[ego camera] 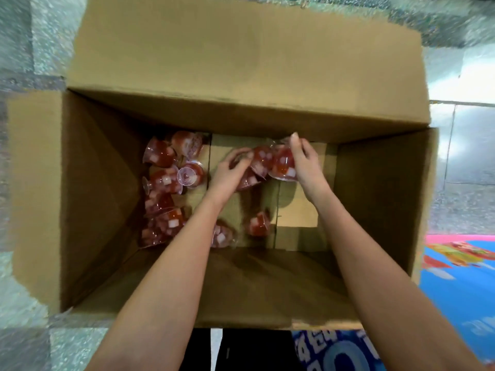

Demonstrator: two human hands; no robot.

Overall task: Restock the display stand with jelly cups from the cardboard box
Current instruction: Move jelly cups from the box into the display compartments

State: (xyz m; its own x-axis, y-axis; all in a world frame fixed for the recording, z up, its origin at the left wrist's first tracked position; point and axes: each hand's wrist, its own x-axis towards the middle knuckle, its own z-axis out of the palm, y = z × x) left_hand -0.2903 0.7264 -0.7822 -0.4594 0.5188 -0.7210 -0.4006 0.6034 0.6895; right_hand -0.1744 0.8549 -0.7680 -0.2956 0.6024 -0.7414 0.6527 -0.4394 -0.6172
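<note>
The right hand (305,162) curls its fingers round a red jelly cup (284,164). The left hand (229,171) grips a second cup (261,159) just beside it. More cups (164,180) lie left of those fingers.

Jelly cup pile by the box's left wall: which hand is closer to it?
Left. The left hand is just right of the pile; the right hand is farther right, holding a jelly cup.

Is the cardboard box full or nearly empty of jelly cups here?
Nearly empty: the cardboard box shows much bare bottom; jelly cups lie scattered, mostly at left.
</note>
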